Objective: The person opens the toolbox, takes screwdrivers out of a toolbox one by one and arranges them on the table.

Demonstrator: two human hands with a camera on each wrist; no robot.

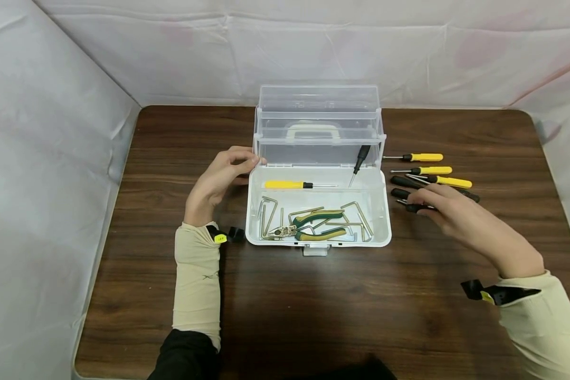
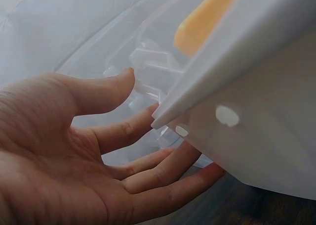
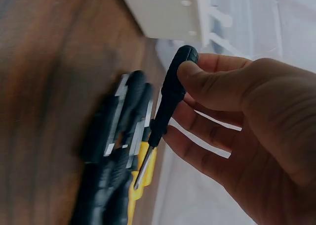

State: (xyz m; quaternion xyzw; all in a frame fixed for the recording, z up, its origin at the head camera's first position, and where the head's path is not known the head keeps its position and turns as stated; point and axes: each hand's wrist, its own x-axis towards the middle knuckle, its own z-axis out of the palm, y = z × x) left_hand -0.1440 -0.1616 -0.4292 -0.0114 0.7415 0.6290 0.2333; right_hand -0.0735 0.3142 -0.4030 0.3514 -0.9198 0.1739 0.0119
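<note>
In the right wrist view my right hand (image 3: 261,101) pinches a black screwdriver (image 3: 172,86) by its handle, thumb on one side and fingers on the other. Its metal shaft points down toward the tools on the table. My left hand (image 1: 214,179) is at the rear left corner of a white toolbox (image 1: 275,243), with fingers extended and touching the corner by the hinge. Inside the box lie a yellow screwdriver (image 1: 284,184), combination pliers (image 1: 319,216) with green and yellow handles, and several hex keys (image 1: 366,221). Another black screwdriver (image 1: 361,157) leans at the back right.
The box's clear lid (image 1: 315,100) stands raised at the back. Right of the box lie yellow screwdrivers (image 1: 425,157) and several black-handled tools (image 1: 405,182), close together. White cloth (image 1: 218,47) hangs behind the wooden table (image 1: 313,306).
</note>
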